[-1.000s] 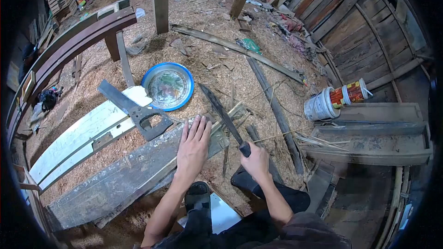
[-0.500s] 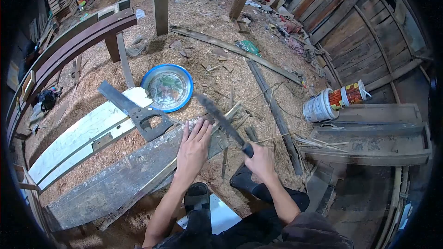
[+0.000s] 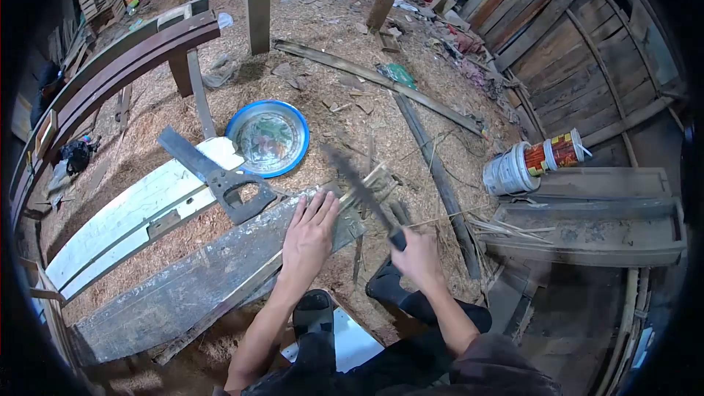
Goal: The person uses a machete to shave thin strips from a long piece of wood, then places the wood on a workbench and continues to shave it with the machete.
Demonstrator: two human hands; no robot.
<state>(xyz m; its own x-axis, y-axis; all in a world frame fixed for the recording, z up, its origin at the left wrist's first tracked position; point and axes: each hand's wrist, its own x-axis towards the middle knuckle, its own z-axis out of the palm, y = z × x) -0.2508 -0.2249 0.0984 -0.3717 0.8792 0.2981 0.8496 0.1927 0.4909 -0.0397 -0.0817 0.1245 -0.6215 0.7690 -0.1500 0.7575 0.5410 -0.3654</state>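
My left hand (image 3: 308,235) lies flat with fingers stretched over the far end of a long grey weathered plank (image 3: 194,282). A narrow wood strip (image 3: 367,185) runs along the plank's edge, partly hidden under that hand. In my right hand (image 3: 418,257) is the dark handle of a machete (image 3: 361,189), its long blade pointing up and left across the strip's end. A handsaw (image 3: 220,180) rests left of my fingers, its handle by the plank and its blade over a white curved board (image 3: 125,224).
Behind the plank sits a blue-rimmed metal basin (image 3: 267,138) on wood shavings. Stacked buckets (image 3: 510,169) lie tipped over at right beside a wooden trough (image 3: 587,231). A dark beam (image 3: 440,176) crosses the ground. Curved reddish timber (image 3: 132,66) stands at left.
The machete has swung slightly down and to the right, closer to the strip's end. My left hand stays pressed in place.
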